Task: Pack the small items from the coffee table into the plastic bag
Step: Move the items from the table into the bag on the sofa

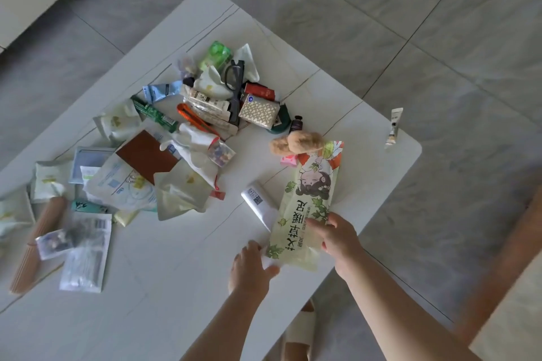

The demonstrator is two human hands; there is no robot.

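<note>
The plastic bag (pixel 311 193), pale green with leaves and a cartoon figure, lies flat near the right corner of the white coffee table (pixel 176 302). My right hand (pixel 340 239) pinches its right edge. My left hand (pixel 252 265) grips its near left corner, thumb against the bag. A white tube (pixel 258 202) lies partly under the bag's left side. A fluffy beige scrunchie (pixel 296 142) and a small pink item (pixel 289 160) sit at its far end. Loose items form a pile in the middle: black glasses (pixel 234 88), a patterned tissue pack (pixel 258 110), an orange cutter (pixel 190 117).
Flat sachets, a brown card (pixel 146 155) and a bundle of thin sticks (pixel 38 240) spread over the table's left side. A small tube (pixel 393 129) lies alone at the right edge. Below the table corner are grey floor tiles and a beige slipper (pixel 299 334).
</note>
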